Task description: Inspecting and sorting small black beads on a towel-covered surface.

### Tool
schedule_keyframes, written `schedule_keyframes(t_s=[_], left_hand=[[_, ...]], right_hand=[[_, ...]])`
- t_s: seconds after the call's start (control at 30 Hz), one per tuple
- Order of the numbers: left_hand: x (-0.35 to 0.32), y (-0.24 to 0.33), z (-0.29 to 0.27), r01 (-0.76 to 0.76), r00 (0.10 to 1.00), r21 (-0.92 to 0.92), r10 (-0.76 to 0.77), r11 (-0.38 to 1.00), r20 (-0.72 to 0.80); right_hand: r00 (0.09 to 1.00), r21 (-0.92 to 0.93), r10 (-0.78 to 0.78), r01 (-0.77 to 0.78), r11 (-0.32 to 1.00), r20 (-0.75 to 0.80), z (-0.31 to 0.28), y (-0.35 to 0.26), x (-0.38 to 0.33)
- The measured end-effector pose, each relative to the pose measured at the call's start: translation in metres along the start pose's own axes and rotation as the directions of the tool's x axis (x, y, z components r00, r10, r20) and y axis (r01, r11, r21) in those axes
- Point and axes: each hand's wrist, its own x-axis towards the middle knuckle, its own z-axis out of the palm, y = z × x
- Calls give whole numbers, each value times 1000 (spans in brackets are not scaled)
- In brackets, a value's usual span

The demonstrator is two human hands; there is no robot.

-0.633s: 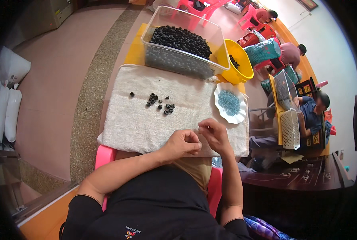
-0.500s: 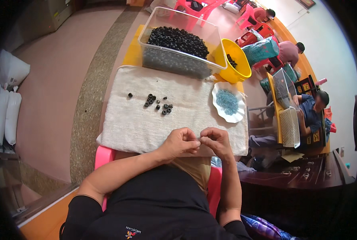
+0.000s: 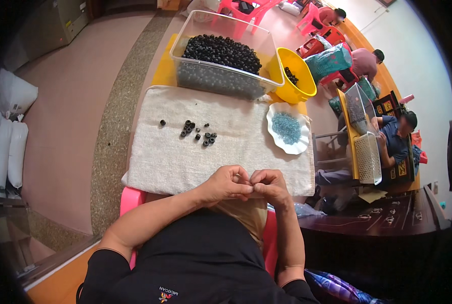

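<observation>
Both hands meet fingertip to fingertip at the near edge of the white cloth (image 3: 226, 147): the left hand (image 3: 225, 183) and the right hand (image 3: 270, 183) have their fingers pinched together, touching each other, though whatever sits between them is too small to make out. At twelve o'clock from the hands stands a clear tub (image 3: 221, 71) heaped with dark beads, a yellow bowl (image 3: 292, 83) at one o'clock, then a white scalloped dish (image 3: 288, 133) of pale blue bits, and at eleven o'clock a scatter of loose dark beads (image 3: 198, 134) on the cloth.
</observation>
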Motion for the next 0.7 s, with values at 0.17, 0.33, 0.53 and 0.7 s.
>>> schedule_keyframes(t_s=[0.17,0.33,0.53,0.7], left_hand=[[-3,4,2,23,1000,-23,-23,999,-12],[-4,6,3,35,999,-24,-35,999,4],[-6,12,5,65,997,-32,-63,997,39],[-6,11,3,55,998,-49,-53,997,43]], right_hand=[[999,-45,-43,43,998,-7,1,3,0],[999,111,-46,44,993,21,6,5,0],[1000,244,-6,9,970,-16,17,1,-1],[1000,235,-5,10,972,-21,18,2,0]])
